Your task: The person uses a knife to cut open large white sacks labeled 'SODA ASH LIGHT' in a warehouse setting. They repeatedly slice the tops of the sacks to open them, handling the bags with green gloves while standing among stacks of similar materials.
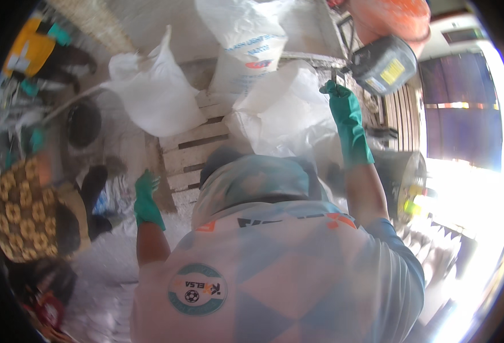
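My right hand [348, 117], in a long green rubber glove, reaches out at the right with its fingers curled closed. A small dark upright piece shows at the fingertips, too small to name. Just beyond is a dark grey jerrycan [386, 66] with a yellow label, tilted. Left of that hand lies an open white sack [289, 106], its plastic crumpled and bulging. Behind it stands a full white printed sack [249, 48]. My left hand [148, 200], also green-gloved, hangs low at my left side, fingers apart and holding nothing.
A white slatted pallet [197, 151] lies under the sacks. Another white sack [155, 94] stands at the left. An orange tub [392, 20] sits behind the jerrycan, and a dark drum [397, 177] at the right. People are at the left, one in patterned cloth [26, 211].
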Demonstrator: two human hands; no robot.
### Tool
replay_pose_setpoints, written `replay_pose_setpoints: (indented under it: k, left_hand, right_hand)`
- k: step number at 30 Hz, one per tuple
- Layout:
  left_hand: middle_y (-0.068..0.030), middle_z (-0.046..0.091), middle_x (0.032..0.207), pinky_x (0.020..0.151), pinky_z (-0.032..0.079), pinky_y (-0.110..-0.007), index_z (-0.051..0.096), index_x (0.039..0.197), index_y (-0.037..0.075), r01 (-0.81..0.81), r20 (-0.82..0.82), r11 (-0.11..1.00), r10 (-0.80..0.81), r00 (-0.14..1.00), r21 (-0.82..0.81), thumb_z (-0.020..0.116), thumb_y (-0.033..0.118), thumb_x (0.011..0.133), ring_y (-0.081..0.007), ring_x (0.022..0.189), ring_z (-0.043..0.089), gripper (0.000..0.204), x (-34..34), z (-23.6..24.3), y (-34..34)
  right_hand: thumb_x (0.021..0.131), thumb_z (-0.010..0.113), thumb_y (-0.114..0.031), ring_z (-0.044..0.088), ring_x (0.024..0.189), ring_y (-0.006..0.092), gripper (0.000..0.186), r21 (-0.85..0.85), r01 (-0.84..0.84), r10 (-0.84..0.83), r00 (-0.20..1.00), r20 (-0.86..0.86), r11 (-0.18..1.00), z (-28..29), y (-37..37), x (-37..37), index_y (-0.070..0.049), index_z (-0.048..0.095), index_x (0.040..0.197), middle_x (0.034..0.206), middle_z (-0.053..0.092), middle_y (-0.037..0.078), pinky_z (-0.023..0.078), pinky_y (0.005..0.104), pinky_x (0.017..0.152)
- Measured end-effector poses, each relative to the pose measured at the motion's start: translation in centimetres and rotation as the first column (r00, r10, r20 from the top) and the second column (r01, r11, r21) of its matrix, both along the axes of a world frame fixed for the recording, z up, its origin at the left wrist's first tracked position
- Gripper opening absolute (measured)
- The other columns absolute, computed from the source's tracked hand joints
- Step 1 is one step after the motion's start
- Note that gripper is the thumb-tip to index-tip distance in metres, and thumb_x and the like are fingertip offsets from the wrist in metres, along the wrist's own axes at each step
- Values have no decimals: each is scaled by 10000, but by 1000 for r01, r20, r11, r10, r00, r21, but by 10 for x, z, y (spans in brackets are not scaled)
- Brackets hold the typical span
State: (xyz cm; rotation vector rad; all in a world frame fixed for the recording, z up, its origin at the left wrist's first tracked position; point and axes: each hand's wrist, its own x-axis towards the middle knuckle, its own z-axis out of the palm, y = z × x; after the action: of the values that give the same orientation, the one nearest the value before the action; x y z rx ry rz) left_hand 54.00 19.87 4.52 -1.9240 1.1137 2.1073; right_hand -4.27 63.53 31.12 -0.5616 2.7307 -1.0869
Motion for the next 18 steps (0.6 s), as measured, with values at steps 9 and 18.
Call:
replay_pose_setpoints:
  k: [9, 18]
  left_hand:
    - [-169, 667, 1256, 910, 516, -376, 539, 1381, 59, 217, 24, 976, -216, 976, -33, 608, 435, 983, -281, 1059, 679, 552, -93, 1, -37]
    - [-182, 646, 1283, 955, 507, -361, 499, 1421, 28, 722, 41, 421, -849, 526, -549, 745, 340, 891, -287, 1116, 657, 662, -270, 110, 40]
  right_hand:
    - [1027, 520, -407, 680, 893, 193, 424, 96, 535, -541, 838, 67, 840, 36, 137, 106, -65, 770, 1021, 963, 762, 78, 502, 338, 839]
    - [1032, 512, -235, 680, 915, 162, 355, -164, 533, -493, 839, 232, 830, 2, 165, 191, 37, 740, 1017, 1015, 737, 83, 526, 297, 835]
